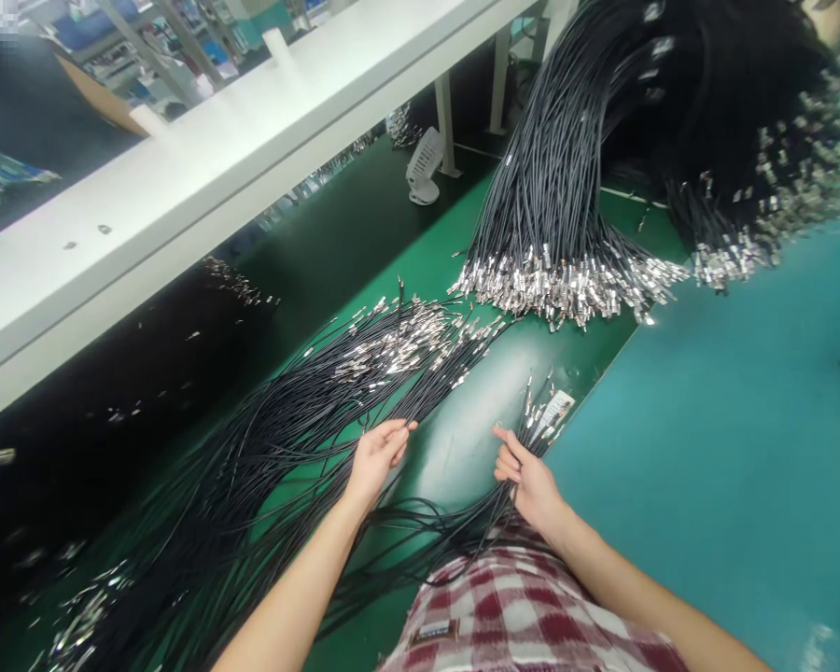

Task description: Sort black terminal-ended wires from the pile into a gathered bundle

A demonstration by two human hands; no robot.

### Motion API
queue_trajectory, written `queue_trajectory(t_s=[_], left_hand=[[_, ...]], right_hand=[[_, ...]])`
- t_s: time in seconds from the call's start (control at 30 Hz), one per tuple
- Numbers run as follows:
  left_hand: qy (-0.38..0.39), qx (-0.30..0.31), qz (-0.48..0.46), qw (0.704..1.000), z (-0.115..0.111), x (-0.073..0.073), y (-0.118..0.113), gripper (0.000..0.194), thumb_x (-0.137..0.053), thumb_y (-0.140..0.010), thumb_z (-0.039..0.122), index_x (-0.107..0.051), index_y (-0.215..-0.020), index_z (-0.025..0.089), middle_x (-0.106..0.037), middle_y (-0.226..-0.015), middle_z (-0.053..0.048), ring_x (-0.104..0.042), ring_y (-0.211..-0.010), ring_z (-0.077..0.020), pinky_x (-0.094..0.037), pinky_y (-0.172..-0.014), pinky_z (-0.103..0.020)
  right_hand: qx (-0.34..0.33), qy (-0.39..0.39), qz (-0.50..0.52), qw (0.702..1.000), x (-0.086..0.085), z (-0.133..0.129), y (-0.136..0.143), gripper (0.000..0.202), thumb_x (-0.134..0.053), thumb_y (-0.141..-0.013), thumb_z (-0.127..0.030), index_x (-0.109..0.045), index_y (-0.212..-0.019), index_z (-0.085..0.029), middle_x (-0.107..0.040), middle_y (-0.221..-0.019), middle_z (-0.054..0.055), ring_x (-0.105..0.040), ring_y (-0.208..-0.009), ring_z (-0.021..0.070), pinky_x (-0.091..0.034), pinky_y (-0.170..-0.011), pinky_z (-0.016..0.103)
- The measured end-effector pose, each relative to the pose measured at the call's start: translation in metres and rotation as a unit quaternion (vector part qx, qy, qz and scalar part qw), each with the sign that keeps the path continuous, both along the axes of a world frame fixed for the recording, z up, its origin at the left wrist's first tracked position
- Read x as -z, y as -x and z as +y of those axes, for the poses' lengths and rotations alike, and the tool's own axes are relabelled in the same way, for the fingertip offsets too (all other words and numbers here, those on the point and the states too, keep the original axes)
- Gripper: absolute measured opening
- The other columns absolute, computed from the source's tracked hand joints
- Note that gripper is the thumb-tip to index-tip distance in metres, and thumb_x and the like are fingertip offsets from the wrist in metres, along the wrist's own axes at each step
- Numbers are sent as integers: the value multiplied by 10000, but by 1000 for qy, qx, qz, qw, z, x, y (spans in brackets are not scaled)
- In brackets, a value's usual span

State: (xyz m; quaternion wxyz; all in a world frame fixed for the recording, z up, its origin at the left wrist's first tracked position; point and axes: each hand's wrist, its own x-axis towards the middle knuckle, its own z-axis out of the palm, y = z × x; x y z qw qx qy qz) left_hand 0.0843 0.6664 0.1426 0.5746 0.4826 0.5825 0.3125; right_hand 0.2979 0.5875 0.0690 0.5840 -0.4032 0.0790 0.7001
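Two hands: left hand [376, 459] fingers pinch loose cables [364, 373]; right hand [528, 476] grips a small bunch [542, 415] near the mat edge [602, 373].

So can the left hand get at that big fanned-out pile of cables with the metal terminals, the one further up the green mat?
Probably yes, with a stretch. The left hand rests on the nearer loose cables; bare green mat lies between it and the fanned pile, with nothing blocking.
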Motion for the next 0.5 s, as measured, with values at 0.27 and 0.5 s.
queue_trajectory(t_s=[0.27, 0.5], left_hand=[[55, 65, 6, 996, -69, -14, -9, 513, -733, -706, 564, -748, -961, 120, -430, -488, 46, -322, -481, -76, -251, -477, -217], [-66, 325, 158, 930, -105, 17, -39, 346, -472, -948, 418, -716, -861, 189, -678, -799, -72, -591, -745, -182, -423, -712, -287]], right_hand=[[13, -68, 9, 998, -10, -5, 2, 383, -795, -703, -466, -711, -1005, -247, -493, -731, -61, -205, -426, 19, -328, -420, 200], [29, -3, -117, 993, -4, -14, 1, 437, -802, -625, -585, -640, -658, -181, -547, -703, -22, -263, -466, 50, -349, -474, 241]])
